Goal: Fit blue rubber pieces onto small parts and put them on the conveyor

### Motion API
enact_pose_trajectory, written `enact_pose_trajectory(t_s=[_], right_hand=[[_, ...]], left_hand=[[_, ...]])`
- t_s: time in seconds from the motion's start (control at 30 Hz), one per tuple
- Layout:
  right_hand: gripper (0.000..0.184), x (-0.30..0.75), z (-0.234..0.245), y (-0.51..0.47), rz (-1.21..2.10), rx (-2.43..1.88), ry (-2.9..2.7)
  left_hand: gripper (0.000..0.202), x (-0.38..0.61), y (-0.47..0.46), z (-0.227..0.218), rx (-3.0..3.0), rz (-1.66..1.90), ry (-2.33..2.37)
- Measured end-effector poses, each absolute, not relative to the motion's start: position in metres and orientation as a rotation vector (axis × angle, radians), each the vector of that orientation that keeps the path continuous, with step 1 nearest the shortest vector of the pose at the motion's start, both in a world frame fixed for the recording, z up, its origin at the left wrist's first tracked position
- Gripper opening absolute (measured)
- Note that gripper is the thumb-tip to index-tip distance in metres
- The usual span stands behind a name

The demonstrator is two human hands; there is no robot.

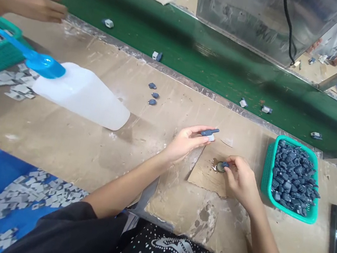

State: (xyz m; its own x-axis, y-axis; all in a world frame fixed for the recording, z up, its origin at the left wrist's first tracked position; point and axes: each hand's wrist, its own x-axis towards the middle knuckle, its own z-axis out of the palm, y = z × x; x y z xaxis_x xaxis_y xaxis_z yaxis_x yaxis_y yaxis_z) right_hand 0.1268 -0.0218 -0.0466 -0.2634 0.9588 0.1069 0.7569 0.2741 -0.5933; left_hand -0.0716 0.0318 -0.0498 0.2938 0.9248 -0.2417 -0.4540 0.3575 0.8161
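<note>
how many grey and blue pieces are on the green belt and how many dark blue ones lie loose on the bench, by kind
Grey and blue pieces on the green belt: 5
Dark blue pieces on the bench: 3
Total: 8

I'm counting three blue parts (152,94) on the tabletop (68,137) and five pieces (243,103) on the green belt (196,67). I'm also seeing two green baskets (289,206) and one white bottle (81,94).
</note>
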Motion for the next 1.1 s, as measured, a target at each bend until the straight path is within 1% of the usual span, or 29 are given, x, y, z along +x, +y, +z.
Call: enact_pose_trajectory(t_s=[0.17,0.23,0.3,0.37,0.43,0.53,0.63,0.77,1.1], right_hand=[[0.011,0.114,-0.052,-0.024,0.322,-1.571,-2.34],[0.012,0.112,-0.051,-0.026,0.292,-1.566,-2.379],[0.009,0.113,-0.047,-0.028,0.324,-1.586,-2.281],[0.008,0.116,-0.04,-0.028,0.464,-1.609,-2.021],[0.018,0.118,-0.033,-0.027,0.742,-1.548,-1.657],[0.03,0.116,-0.023,-0.022,1.166,-1.325,-1.164],[0.035,0.112,-0.019,-0.019,1.331,-1.239,-0.946],[0.035,0.107,-0.02,-0.019,1.333,-1.258,-0.931],[0.027,0.102,-0.008,-0.031,1.09,-1.272,-1.128]], left_hand=[[0.029,-0.072,0.03,-0.049,0.875,1.0,0.869],[0.027,-0.072,0.029,-0.047,0.953,0.977,0.912],[0.025,-0.072,0.028,-0.045,1.008,0.951,0.938],[0.024,-0.07,0.027,-0.044,1.038,0.932,0.934],[0.022,-0.068,0.024,-0.042,1.053,0.914,0.888],[0.021,-0.064,0.019,-0.04,1.039,0.856,0.816],[0.019,-0.062,0.014,-0.039,1.013,0.791,0.794],[0.019,-0.06,0.01,-0.039,1.021,0.784,0.794],[0.017,-0.05,-0.006,-0.03,1.211,0.985,0.859]])
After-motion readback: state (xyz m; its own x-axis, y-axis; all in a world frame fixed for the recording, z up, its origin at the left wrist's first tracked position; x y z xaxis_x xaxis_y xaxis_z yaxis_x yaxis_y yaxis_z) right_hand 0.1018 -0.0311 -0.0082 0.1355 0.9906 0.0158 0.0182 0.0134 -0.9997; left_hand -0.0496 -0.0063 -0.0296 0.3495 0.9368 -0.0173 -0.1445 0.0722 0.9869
